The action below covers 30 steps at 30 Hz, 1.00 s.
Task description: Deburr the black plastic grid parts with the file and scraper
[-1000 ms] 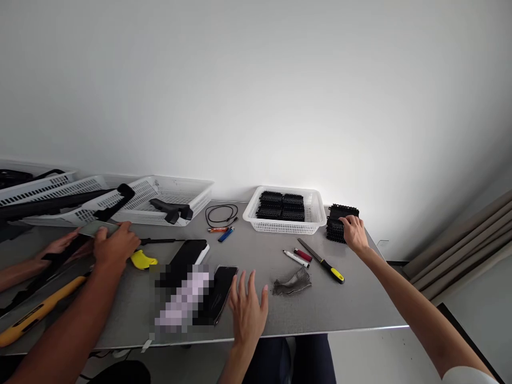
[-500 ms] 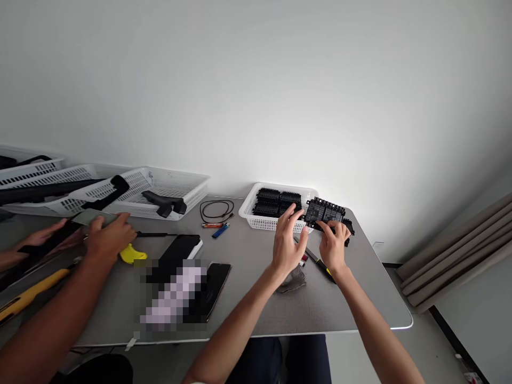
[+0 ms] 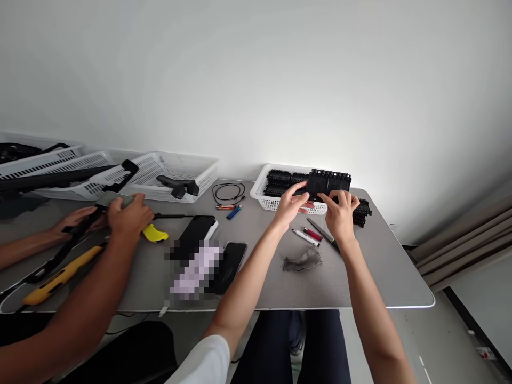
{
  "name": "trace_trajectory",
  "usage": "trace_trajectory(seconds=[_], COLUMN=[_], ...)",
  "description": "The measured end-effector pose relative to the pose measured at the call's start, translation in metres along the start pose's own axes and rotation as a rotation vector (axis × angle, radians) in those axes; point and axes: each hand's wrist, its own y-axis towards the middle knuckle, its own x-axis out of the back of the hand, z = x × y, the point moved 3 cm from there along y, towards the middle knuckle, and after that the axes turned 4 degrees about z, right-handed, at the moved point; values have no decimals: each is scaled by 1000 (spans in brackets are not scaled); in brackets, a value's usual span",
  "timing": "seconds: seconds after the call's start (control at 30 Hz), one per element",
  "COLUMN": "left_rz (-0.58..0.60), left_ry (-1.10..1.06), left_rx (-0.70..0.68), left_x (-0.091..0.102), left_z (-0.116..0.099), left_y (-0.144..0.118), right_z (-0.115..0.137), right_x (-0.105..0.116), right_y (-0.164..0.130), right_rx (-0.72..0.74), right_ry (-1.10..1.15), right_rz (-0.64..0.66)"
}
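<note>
Both my hands hold one black ribbed plastic block point(image 3: 328, 183) in the air, just in front of a small white basket point(image 3: 261, 188) filled with similar black blocks. My left hand point(image 3: 293, 203) grips its left end, my right hand point(image 3: 341, 209) its lower right side. More black blocks point(image 3: 362, 209) are stacked on the grey table point(image 3: 372, 266) behind my right hand. Below my hands lie two markers point(image 3: 307, 235), a file with a yellow-black handle point(image 3: 321, 231) and a grey rag point(image 3: 303, 260).
A co-worker's two hands point(image 3: 128, 216) at the left work on a long black part. Nearby are a yellow tool point(image 3: 60, 274), a yellow piece point(image 3: 154, 233), phones point(image 3: 231, 258), a cable point(image 3: 229, 191), lighters point(image 3: 234, 211) and large white baskets point(image 3: 176, 176).
My right hand lifted a black block off the stack at the right and brought it toward the basket. My left hand rose from the table near the phone and took hold of the block's left end.
</note>
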Motion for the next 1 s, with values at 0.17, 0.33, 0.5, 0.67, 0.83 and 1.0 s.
trace_trajectory(seconds=[0.17, 0.33, 0.5, 0.67, 0.83, 1.0], left_rz=[63, 41, 29, -150, -230, -219], left_ry=[44, 50, 104, 166, 212, 154], left_rx=[32, -42, -103, -156, -187, -168], left_x=[17, 25, 26, 38, 51, 57], left_z=[-2, -21, -30, -24, -24, -25], left_y=[-5, -4, -2, 6, 7, 6], right_z=[13, 17, 17, -10, -13, 0], right_x=[-7, -8, -3, -37, -107, -124], right_y=[-5, 3, 3, -27, -61, -77], right_rx=[31, 132, 137, -275, -306, -237], right_ry=[7, 144, 189, 169, 195, 140], right_rz=[-30, -74, -144, -332, 329, 569])
